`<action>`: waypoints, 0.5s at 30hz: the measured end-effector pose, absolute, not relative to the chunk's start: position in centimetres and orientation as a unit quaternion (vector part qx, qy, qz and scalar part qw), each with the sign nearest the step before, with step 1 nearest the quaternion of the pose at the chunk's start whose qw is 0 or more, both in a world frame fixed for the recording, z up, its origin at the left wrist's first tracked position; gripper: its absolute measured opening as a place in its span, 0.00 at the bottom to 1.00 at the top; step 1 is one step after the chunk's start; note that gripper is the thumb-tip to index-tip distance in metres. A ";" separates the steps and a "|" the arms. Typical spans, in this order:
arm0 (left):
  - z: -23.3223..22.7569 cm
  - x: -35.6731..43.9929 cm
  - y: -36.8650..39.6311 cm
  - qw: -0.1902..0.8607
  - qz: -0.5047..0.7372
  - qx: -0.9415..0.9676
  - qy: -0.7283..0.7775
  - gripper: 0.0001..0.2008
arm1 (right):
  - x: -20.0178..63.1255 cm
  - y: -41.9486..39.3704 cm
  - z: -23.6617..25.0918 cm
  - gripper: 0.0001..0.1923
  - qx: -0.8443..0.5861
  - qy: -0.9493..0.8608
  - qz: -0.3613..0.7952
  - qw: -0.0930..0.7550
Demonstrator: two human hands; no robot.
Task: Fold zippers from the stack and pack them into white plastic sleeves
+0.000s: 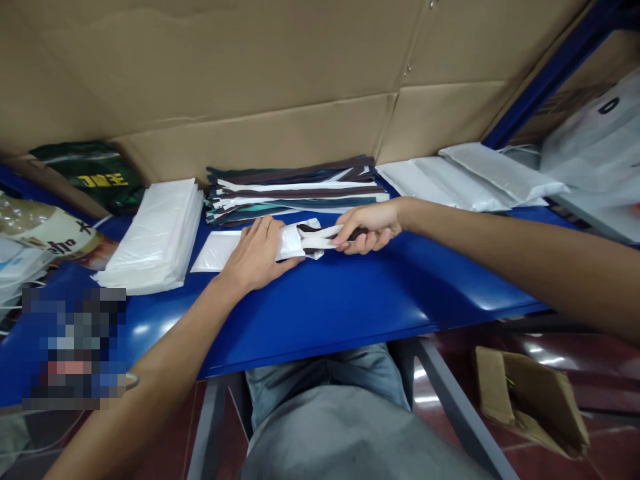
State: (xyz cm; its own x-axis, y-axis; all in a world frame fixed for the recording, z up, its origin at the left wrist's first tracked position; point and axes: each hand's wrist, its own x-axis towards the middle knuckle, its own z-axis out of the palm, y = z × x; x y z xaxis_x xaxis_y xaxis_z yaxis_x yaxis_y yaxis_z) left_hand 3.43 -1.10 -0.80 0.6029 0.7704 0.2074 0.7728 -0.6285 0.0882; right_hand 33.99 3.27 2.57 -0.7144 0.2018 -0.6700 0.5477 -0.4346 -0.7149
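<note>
A white padded envelope lies on the blue table, its mouth turned to the right. My left hand, with a ring on one finger, is closed on it near that mouth. My right hand is closed around a folded bunch of white and dark brown zippers. The left end of this bunch is at the envelope's mouth; how far it reaches inside is hidden. Just behind both hands is a pile of zippers in brown, white, teal and green.
A stack of white envelopes stands on the left, beside a dark green bag and a bottle. Filled white envelopes lie at the back right. Cardboard walls off the back. An open carton is on the floor.
</note>
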 end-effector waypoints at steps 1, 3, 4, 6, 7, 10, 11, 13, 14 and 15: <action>-0.9 3.4 -1.1 0.004 -0.113 -0.896 -0.429 0.31 | 33.1 3.7 2.6 0.22 0.348 0.532 -0.762 0.122; -0.8 3.4 -1.0 -0.001 -0.107 -0.898 -0.427 0.29 | 31.3 4.4 2.8 0.23 0.330 0.563 -0.745 0.139; -0.7 3.4 -1.0 -0.002 -0.103 -0.898 -0.427 0.28 | 30.6 4.6 2.9 0.23 0.327 0.580 -0.733 0.143; -0.5 3.4 -0.9 0.004 -0.091 -0.898 -0.431 0.27 | 29.9 4.6 3.5 0.23 0.336 0.622 -0.695 0.132; -0.3 3.4 -0.9 0.010 -0.084 -0.897 -0.434 0.27 | 29.9 4.4 3.7 0.23 0.348 0.650 -0.666 0.113; 0.0 3.6 -1.0 0.024 -0.070 -0.889 -0.451 0.27 | 31.1 2.7 4.3 0.33 0.387 0.748 -0.538 0.016; 0.1 3.6 -1.0 0.025 -0.068 -0.887 -0.456 0.28 | 31.7 1.8 4.3 0.39 0.395 0.779 -0.485 -0.029; 0.3 3.6 -1.1 0.023 -0.067 -0.883 -0.464 0.30 | 33.0 -0.1 3.8 0.42 0.391 0.829 -0.380 -0.123; 0.3 3.6 -1.2 0.022 -0.067 -0.882 -0.466 0.30 | 33.5 -1.1 3.3 0.38 0.383 0.845 -0.334 -0.167; 0.4 3.7 -1.2 0.020 -0.067 -0.882 -0.467 0.31 | 34.0 -2.0 2.7 0.32 0.377 0.852 -0.297 -0.208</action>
